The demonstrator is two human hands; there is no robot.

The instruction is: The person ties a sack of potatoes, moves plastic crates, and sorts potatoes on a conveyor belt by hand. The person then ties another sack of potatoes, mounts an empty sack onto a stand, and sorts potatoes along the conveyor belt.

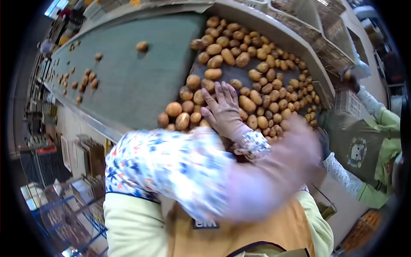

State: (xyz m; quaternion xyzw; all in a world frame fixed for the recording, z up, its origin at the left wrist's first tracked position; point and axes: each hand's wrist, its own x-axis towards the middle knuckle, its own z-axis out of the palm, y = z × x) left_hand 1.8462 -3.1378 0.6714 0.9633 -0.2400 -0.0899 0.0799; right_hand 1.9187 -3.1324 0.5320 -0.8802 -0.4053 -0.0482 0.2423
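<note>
My right hand (pixel 224 109) lies palm down among the potatoes (pixel 247 103), fingers stretched out and thumb to the left. Nothing shows in its grip. My left arm crosses over my right wrist, and my left hand (pixel 302 143) is a blur above the right part of the potato pile. Its fingers are smeared by motion, so I cannot make out whether it holds anything. The potatoes, light brown and of mixed sizes, lie on a dark surface at the end of a green conveyor belt (pixel 128 85).
A raised metal side wall (pixel 295 36) bounds the potatoes at the back and right. More potatoes lie scattered along the belt. At the right stands another person in a green apron (pixel 355 150), with a gloved hand (pixel 324 143) near the pile. Plastic crates (pixel 329 47) stand behind the wall.
</note>
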